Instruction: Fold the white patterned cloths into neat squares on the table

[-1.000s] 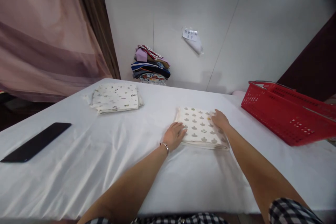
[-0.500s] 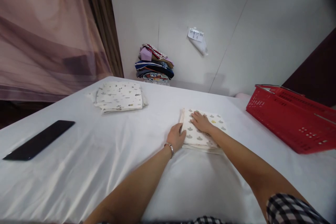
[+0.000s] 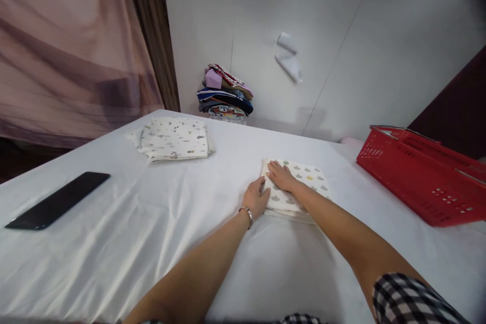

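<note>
A folded white cloth with grey and yellow motifs (image 3: 309,197) lies flat on the white-covered table, right of centre. My right hand (image 3: 281,174) rests palm down on top of it near its left side, with the fingers stretched out. At the cloth's left edge is my left hand (image 3: 256,197), thumb and fingers apart and touching that edge. A bracelet (image 3: 247,216) circles my left wrist. Further back on the left sits another folded white cloth with small prints (image 3: 174,137).
A red plastic basket (image 3: 421,177) stands at the right. A flat black object (image 3: 58,201) lies at the left. Behind the table's far edge rises a stack of folded clothes (image 3: 225,93). The white table cover (image 3: 159,243) has wrinkles, and a pink curtain (image 3: 72,45) hangs at the left.
My right hand has slid left across the cloth, towards its left edge. The left hand stays at the edge. The paper on the wall has curled over.
</note>
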{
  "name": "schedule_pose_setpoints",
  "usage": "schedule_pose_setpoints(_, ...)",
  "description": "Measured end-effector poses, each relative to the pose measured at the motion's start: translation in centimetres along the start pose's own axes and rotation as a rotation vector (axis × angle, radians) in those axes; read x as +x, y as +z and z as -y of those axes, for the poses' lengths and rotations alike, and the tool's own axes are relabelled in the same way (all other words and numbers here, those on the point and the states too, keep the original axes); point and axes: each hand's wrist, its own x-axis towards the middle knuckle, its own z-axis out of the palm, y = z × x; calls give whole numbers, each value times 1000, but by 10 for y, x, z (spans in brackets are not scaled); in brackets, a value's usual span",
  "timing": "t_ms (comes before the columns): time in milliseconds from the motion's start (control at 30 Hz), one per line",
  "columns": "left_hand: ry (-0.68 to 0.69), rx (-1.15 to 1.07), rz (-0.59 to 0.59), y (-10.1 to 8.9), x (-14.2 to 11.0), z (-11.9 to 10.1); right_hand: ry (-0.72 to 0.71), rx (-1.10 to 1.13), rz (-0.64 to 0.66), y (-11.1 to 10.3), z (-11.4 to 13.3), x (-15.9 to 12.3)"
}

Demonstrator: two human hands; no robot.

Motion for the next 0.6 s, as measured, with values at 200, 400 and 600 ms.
schedule_pose_setpoints(200, -10, -31, -9, 0, 0, 0, -1, 24, -15, 3, 2, 3)
schedule_pose_setpoints(400, -35, -57, -26, 1, 0, 2, 46, 37, -49, 6, 4, 3)
schedule_pose_setpoints(600, -73, -75, -9, 1, 0, 0, 33, 36, -10, 3, 10, 0)
